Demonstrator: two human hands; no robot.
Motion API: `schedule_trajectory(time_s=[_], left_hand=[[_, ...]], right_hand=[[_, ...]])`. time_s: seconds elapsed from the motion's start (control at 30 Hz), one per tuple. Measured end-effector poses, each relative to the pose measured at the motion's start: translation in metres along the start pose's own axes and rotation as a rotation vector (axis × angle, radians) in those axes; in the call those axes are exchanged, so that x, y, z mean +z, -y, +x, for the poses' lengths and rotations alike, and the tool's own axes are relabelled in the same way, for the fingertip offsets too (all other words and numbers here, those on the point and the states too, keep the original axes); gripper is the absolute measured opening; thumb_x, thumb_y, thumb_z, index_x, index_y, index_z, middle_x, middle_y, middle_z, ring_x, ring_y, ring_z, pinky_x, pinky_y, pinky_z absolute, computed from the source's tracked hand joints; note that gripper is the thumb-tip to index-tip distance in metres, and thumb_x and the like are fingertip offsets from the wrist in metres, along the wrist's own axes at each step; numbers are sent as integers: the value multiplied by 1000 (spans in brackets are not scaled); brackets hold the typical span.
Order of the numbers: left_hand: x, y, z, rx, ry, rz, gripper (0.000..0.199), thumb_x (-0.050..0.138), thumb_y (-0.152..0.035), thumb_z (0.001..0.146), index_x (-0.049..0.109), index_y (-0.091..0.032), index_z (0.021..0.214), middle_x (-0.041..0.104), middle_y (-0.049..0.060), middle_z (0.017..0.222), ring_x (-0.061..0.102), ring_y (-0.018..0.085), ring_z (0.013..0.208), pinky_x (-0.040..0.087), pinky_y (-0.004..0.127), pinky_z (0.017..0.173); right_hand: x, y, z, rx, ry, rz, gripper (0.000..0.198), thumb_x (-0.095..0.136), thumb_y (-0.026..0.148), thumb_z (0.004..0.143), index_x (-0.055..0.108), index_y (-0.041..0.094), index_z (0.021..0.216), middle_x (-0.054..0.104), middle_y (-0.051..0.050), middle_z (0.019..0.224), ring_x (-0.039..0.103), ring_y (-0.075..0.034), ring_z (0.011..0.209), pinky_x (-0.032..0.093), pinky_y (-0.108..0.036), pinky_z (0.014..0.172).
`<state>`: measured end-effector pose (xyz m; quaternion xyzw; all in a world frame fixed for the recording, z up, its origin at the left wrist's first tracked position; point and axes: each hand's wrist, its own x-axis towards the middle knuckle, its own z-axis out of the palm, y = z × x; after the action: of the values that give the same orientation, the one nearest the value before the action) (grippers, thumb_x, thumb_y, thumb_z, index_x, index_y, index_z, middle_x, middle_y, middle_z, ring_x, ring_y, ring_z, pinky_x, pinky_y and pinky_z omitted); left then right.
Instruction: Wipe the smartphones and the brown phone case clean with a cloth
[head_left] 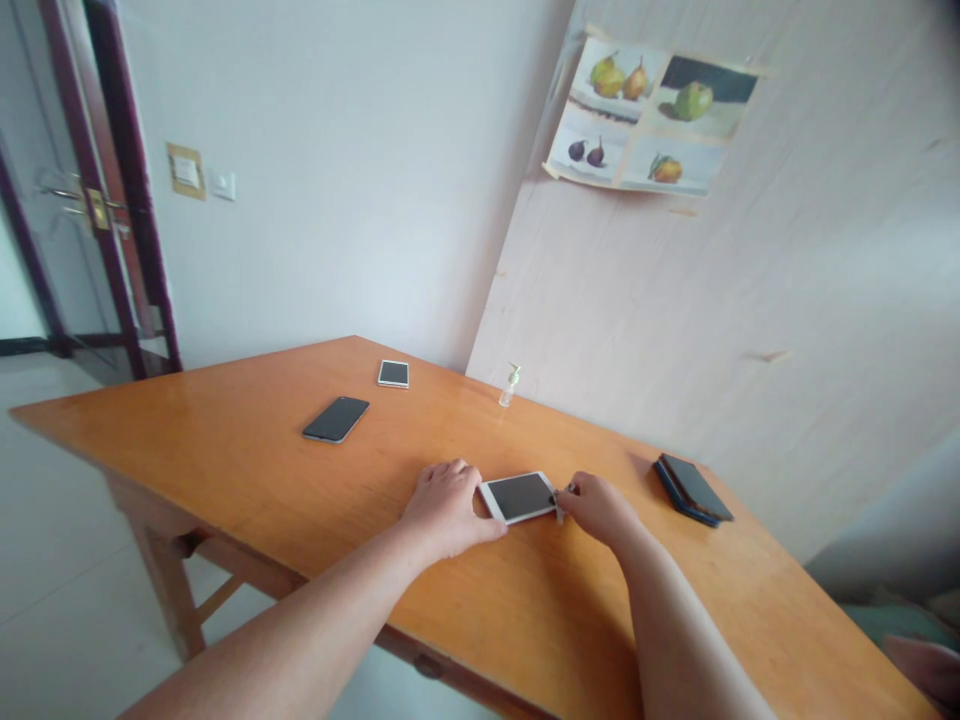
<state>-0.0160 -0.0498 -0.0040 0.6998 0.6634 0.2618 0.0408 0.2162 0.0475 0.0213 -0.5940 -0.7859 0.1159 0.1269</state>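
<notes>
A white smartphone [522, 497] with a dark screen lies on the wooden table [442, 425]. My left hand [448, 508] grips its left end, thumb at the near corner and fingers by the far one. At the phone's right end, my right hand [592, 503] is closed in a pinch. A small pale strip [559, 514] and a dark bit show at its fingertips, too small to name. Whether that bit is attached to the phone, I cannot tell.
Left of my hands lie a black phone [337, 419] and, farther back, a smaller white phone [394, 373]. A clear pump bottle [507, 388] stands near the wall-side edge. Dark stacked flat items [692, 489] lie at right. A board with fruit pictures [651, 115] rises behind.
</notes>
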Motion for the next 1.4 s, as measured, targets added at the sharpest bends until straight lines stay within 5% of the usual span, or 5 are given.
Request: schedule_trajectory(time_s=[0.3,0.57,0.83,1.13,1.4], left_hand=[[-3,-1,-1,3,-7,-1,49,70,-64,62,61,-24,88,61,7,101,57,30,105,41,41,93],[-1,0,-1,11,-5,-8,45,69,-61,62,60,-24,86,61,7,101,57,29,104,41,40,92],[-1,0,-1,10,-4,-2,45,69,-60,61,60,-24,87,61,8,100,57,30,103,41,40,92],[-4,-2,-2,9,2,5,42,68,-57,62,60,-23,87,61,7,101,56,30,104,40,40,92],[-1,-1,-1,4,-17,9,43,68,-59,62,59,-23,85,61,7,97,57,30,102,42,41,91]], right_hand=[[22,28,-11,-199,186,136,12,59,29,73,66,19,73,66,3,69,55,-12,64,33,-19,54],[8,-2,3,-39,-24,69,14,53,30,77,57,17,72,58,0,62,48,-13,58,25,-23,52],[32,55,-23,-325,123,154,7,55,24,75,61,20,78,63,3,70,53,-11,65,31,-20,56],[5,15,-5,9,-41,-51,15,51,30,82,58,18,76,63,-5,71,52,-15,63,26,-25,56],[28,52,-21,-284,70,18,10,54,31,82,62,24,85,66,2,76,57,-12,68,30,-22,57]])
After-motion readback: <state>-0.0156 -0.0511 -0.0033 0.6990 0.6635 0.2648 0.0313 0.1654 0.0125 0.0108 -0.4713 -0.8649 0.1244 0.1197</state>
